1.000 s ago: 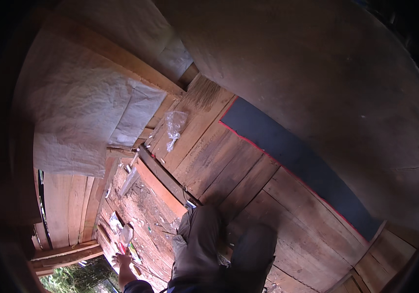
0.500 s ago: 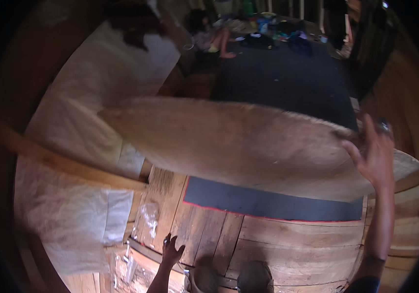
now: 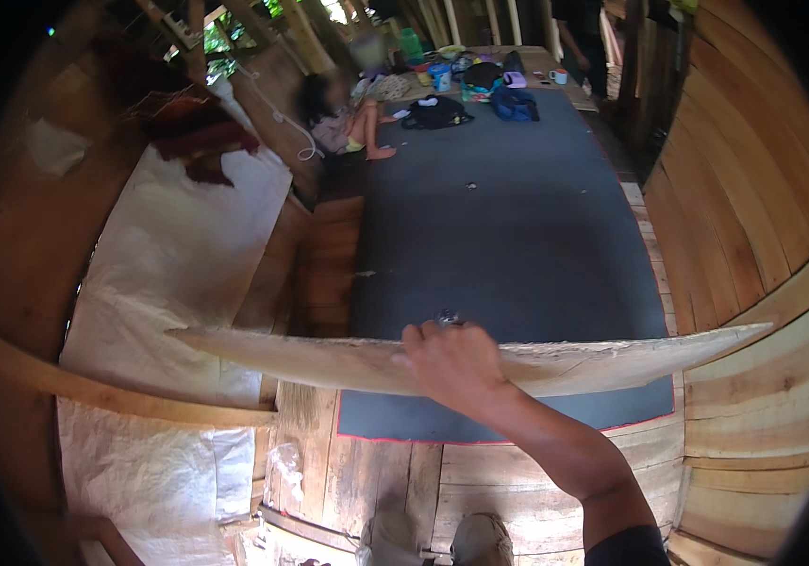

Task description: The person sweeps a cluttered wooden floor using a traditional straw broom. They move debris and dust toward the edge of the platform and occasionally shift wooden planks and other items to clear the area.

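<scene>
A wide, thin brown board point(image 3: 602, 358) with a rough, frayed top edge stands crosswise in front of me, seen nearly edge-on. My right hand point(image 3: 456, 363) is wrapped over the middle of that edge, fingers on the far side and thumb toward me; a ring shows on one finger. Low at the left, my left forearm point(image 3: 107, 536) reaches into shadow beside the white sheeting, and the fingers there are too dark to make out. Beneath and beyond the board lies a long dark grey mat point(image 3: 508, 245) with red edging.
A person point(image 3: 343, 123) sits beside the mat at the far left. Bags point(image 3: 437, 111), a mug point(image 3: 558, 76) and other items lie at the far end, where another person stands. White sheeting point(image 3: 178, 245) hangs at the left; plank walls point(image 3: 753, 179) rise at the right. A clear plastic bag point(image 3: 284, 469) lies near my feet.
My right hand has gone from the board's right part to the middle of its top edge. The board has tipped to nearly edge-on. My left hand has moved away to the left.
</scene>
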The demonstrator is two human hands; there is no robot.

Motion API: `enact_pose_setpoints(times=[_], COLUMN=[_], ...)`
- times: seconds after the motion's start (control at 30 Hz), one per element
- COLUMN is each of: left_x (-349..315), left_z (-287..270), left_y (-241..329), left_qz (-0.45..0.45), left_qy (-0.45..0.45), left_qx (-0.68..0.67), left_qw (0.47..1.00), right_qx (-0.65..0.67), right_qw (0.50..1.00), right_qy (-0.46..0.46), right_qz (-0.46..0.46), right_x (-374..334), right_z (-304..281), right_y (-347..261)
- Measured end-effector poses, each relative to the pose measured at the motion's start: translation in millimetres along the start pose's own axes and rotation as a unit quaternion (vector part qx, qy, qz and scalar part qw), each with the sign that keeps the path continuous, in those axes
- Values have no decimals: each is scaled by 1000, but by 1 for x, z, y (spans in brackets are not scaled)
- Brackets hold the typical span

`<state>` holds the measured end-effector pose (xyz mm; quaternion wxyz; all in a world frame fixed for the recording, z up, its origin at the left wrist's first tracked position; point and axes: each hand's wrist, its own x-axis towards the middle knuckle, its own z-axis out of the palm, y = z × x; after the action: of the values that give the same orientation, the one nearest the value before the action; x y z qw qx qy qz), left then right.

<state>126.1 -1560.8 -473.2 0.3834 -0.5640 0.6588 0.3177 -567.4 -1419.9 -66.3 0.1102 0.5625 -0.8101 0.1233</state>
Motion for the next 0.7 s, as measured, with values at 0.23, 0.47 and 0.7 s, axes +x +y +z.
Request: enact_pose_setpoints(times=[0.23, 0.47, 0.7], left_x=[82, 160, 271], left_z=[0, -115, -238], left_y=[6, 153, 244], left_qz=[6, 124, 126], left_qy=[147, 237, 389], left_qx=[-46, -114, -120], left_qw=[988, 957, 905], right_qx=[-23, 64, -61], right_qw=[994, 958, 964], right_qy=[52, 139, 61], right_qz=[96, 244, 252], right_x=[16, -33, 28], right_z=[-2, -55, 8], right_y=[16, 158, 168])
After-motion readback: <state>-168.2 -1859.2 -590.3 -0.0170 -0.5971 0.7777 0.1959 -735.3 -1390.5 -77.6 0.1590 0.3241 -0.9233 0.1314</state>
